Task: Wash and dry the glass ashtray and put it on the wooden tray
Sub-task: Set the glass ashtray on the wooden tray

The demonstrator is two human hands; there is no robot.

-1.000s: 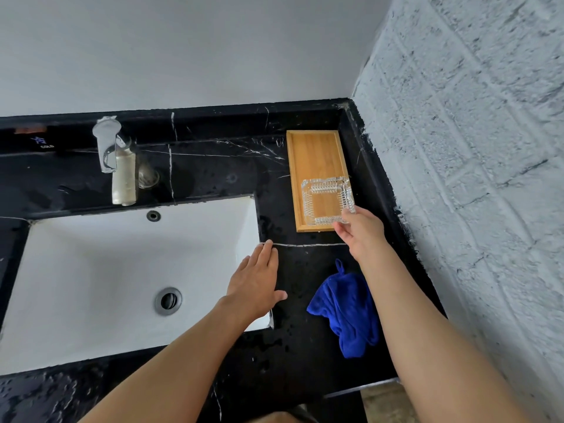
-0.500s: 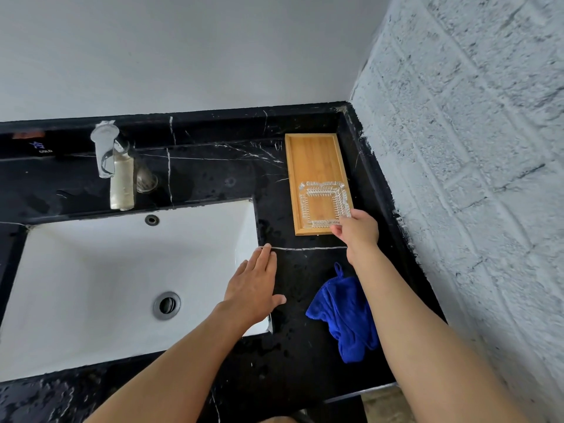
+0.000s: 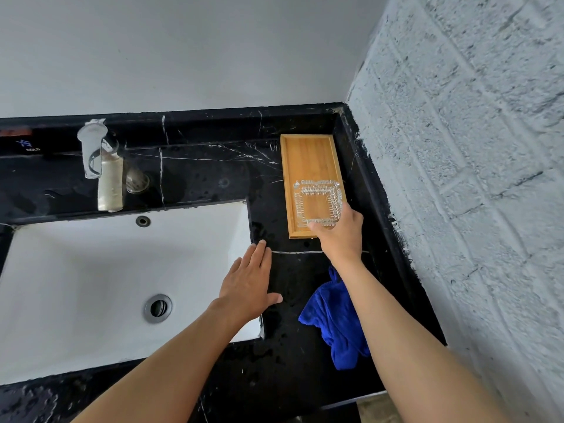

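I am looking down at a black bench [image 3: 198,178] with white lines in it. At the far left, the tap [image 3: 100,166] is standing at the back, and its spout is hanging over the white sink [image 3: 76,285]. The sink is taking up most of the left side. It is holding nothing I can see, only its round drain [image 3: 157,308]. There is lots of free room over it.

Next, my left hand [image 3: 248,288] is lying flat and open, fingers straight. It is resting where the right rim of the sink is meeting the bench. It is holding nothing.

To the right of that hand, a dark strip of wet bench is lying bare. A blue cloth [image 3: 332,325] is sitting crumpled near the front edge. My right arm is passing over part of it.

Further back, the wooden tray [image 3: 308,157] is lying near the corner, close to the rough white wall [image 3: 473,178]. The far half of the tray is bare. The glass ashtray [image 3: 317,203] is sitting in the near half. My right hand [image 3: 341,233] is pinching the ashtray's near right corner with curled fingers. I cannot tell if the ashtray is fully down on the wood. The wall is leaving little room on the right of the tray.
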